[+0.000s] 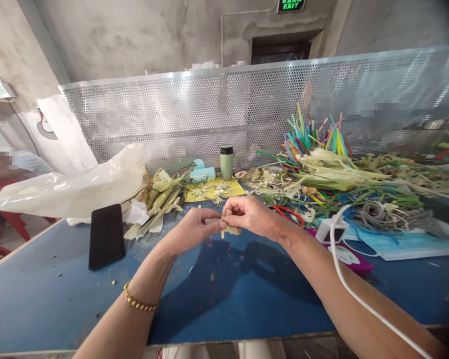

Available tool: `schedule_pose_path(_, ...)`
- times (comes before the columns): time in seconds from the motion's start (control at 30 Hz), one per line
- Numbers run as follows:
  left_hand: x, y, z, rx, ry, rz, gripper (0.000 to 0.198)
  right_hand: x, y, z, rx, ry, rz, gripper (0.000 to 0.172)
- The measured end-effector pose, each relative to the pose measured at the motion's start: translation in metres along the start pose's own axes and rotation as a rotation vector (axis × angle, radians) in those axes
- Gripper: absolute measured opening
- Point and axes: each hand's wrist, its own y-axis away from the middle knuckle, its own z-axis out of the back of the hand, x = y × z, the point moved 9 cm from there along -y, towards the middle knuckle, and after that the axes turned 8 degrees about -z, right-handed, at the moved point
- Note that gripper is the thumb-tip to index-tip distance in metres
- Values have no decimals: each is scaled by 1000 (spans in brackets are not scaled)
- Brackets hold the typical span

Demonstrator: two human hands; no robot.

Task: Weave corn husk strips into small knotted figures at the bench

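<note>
Both my hands meet above the middle of the blue table [52,299]. My left hand [194,230] and my right hand [252,215] pinch the same small pale piece of folded leaf strips [230,229], fingers closed on it from either side. A gold bracelet circles my left wrist. Just behind the hands lies a bundle of pale green leaf strips [160,199] and a yellow sheet [213,190] strewn with scraps.
A black phone [106,235] lies at left, near a crumpled plastic bag [78,187]. A green flask [226,162] stands before the perforated metal screen [247,114]. Leaves, colourful strips and cords [344,174] pile up at right. A white charger [333,230] and cable cross my right arm. Another person sits far left.
</note>
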Motion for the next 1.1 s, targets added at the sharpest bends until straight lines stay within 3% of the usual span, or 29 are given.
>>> schedule_pose_path(0.23,14,-3,4,-173,-93,-19,21,-1,-3,6,-122,159,37,7)
schedule_pose_path(0.43,23,0,-6,-150,195,130,27,-2,-3,4,-93,84,20,12)
schedule_pose_path(0.53,22,1,-2,-207,312,134,28,-4,-3,6,-82,-39,-8,23)
schedule_pose_path(0.63,23,0,4,-265,320,104,28,-6,-3,10,-112,-19,-39,33)
schedule_pose_path(0.9,21,-1,11,-324,109,73,25,-17,-6,6,-95,-17,-71,19)
schedule_pose_path(1.1,21,-2,5,-276,246,75,30,-22,-7,10,-142,8,-100,15)
